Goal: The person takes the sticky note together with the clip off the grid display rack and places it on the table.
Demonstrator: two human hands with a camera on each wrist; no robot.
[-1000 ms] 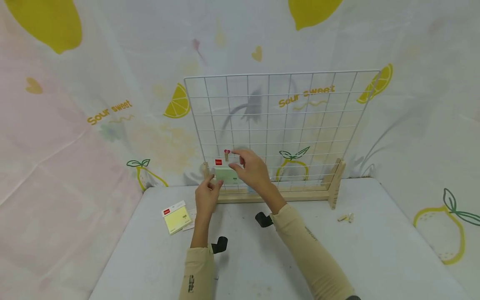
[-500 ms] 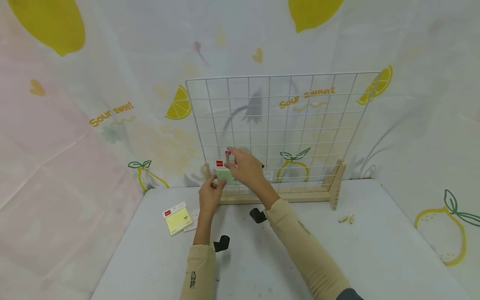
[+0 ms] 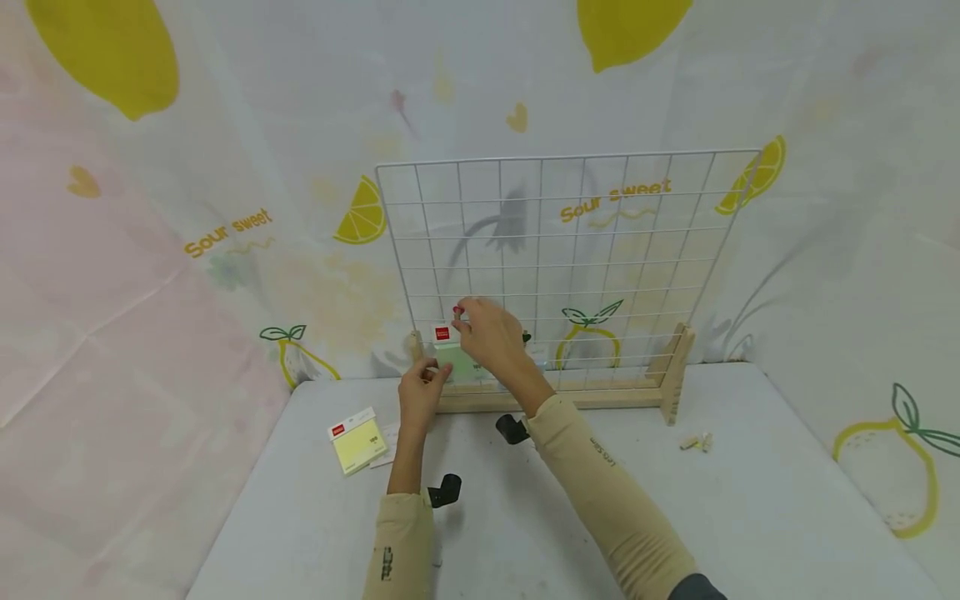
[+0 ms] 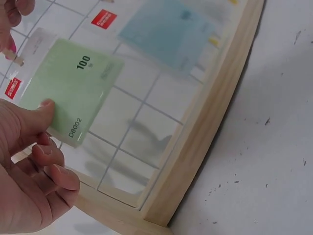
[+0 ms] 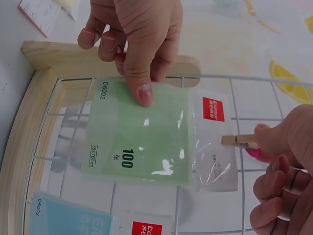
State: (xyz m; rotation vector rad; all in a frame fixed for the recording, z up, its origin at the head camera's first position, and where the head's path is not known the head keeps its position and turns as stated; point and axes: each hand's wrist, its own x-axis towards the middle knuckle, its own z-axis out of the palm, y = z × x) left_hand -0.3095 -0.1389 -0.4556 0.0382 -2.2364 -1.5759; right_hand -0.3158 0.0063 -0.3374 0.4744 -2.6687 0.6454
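Note:
A green sticky-note pack (image 5: 151,129) in a clear sleeve lies against the white wire grid (image 3: 570,157), near its lower left. My left hand (image 3: 422,392) pinches the pack's outer edge, with the thumb (image 4: 41,115) flat on its front. Over the header of the sleeve, a small wooden clothespin (image 5: 239,140) with a pink ornament overlaps the clear flap. Thumb and index finger of my right hand (image 3: 491,335) pinch that clothespin at its outer end. A blue sticky-note pack (image 4: 166,36) hangs on the grid beside the green one, mostly behind my right hand in the head view.
The grid stands in a wooden base (image 3: 615,398) at the back of the white table. On the left lies a yellow sticky-note pack (image 3: 358,446), partly over a white-and-pink one. Several small clothespins (image 3: 697,442) lie at the right. A printed curtain hangs behind.
My right hand has moved slightly left, from just beside the clothespin to pinching it. The left hand keeps its grip on the green pack.

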